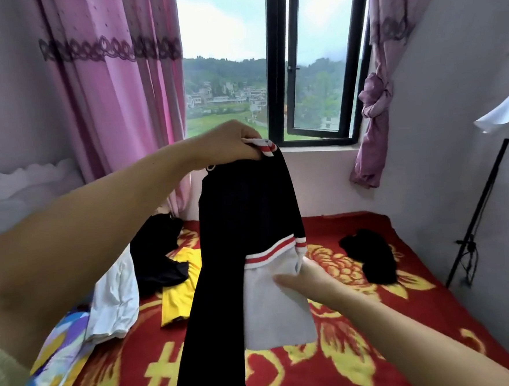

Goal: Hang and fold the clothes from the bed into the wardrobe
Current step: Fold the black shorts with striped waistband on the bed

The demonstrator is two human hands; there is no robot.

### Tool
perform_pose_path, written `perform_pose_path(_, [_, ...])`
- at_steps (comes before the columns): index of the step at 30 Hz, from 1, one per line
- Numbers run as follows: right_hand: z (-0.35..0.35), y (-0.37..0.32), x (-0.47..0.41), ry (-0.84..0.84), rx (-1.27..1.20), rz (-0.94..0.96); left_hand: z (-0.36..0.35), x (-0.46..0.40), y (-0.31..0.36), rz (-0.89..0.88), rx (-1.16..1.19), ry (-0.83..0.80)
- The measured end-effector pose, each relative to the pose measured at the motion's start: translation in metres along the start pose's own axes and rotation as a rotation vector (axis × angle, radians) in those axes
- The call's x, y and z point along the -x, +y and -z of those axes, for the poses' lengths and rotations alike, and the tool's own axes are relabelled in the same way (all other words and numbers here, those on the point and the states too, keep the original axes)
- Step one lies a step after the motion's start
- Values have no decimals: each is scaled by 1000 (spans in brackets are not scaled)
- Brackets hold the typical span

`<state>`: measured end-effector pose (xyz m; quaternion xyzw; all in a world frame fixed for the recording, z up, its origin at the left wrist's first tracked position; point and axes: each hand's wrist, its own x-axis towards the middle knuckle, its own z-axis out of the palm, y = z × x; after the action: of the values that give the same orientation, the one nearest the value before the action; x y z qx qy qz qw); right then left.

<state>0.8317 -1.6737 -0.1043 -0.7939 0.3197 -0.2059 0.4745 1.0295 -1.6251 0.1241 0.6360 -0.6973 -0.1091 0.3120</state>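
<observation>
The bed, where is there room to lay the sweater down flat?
Bare blanket lies near the front edge, below the small black garment. The left side is crowded: white cloth, yellow garment and black clothes overlap. The sweater hangs over the middle.

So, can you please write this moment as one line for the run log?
left hand: pinches sweater collar, held up | right hand: holds its cuff | bed: more clothes waiting

Home bedroom: bed (pixel 355 231), curtained window (pixel 269 71)
</observation>
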Motion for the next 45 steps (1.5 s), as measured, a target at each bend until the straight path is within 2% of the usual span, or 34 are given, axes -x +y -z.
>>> perform_pose_path(3, [6,-2,-6,59,28,-39,14,3,-14,44,-108,37])
perform_pose_path(7, [53,-9,-7,-13,113,-20,40,18,-50,128,-217,68])
perform_pose_path(11, [98,-17,-9,91,289,106,41,37,-83,221,-38,-62])
perform_pose_path(14, [109,-20,-5,119,150,145,34,47,-99,260,141,-142])
perform_pose_path(16, [116,-24,1,8,7,134,36,50,-110,320,230,-189])
perform_pose_path(18, [129,-29,6,-194,-75,64,39,50,-121,385,289,-248])
perform_pose_path(20, [142,-34,2,-386,-60,-38,42,48,-132,426,340,-284])
perform_pose_path(22, [151,-35,-8,-458,3,-121,43,43,-142,448,402,-306])
perform_pose_path(25, [159,-22,-35,-360,223,-200,33,29,-153,500,422,-353])
perform_pose_path(27, [157,-8,-58,-253,444,-207,15,14,-160,514,291,-305])
perform_pose_path(29, [152,10,-83,-112,643,-186,-9,-6,-168,456,142,-117])
perform_pose_path(33, [154,39,-126,220,862,-81,-42,-44,-186,314,1,339])
perform_pose_path(36, [160,54,-132,415,1022,-39,-51,-48,-194,255,-80,497])
perform_pose_path(39, [159,67,-127,601,996,98,-54,-31,-195,136,-95,650])
perform_pose_path(42, [149,82,-118,627,991,173,-71,0,-190,-31,-99,663])
perform_pose_path(45, [137,121,-95,535,1033,121,-122,48,-196,-147,-203,540])
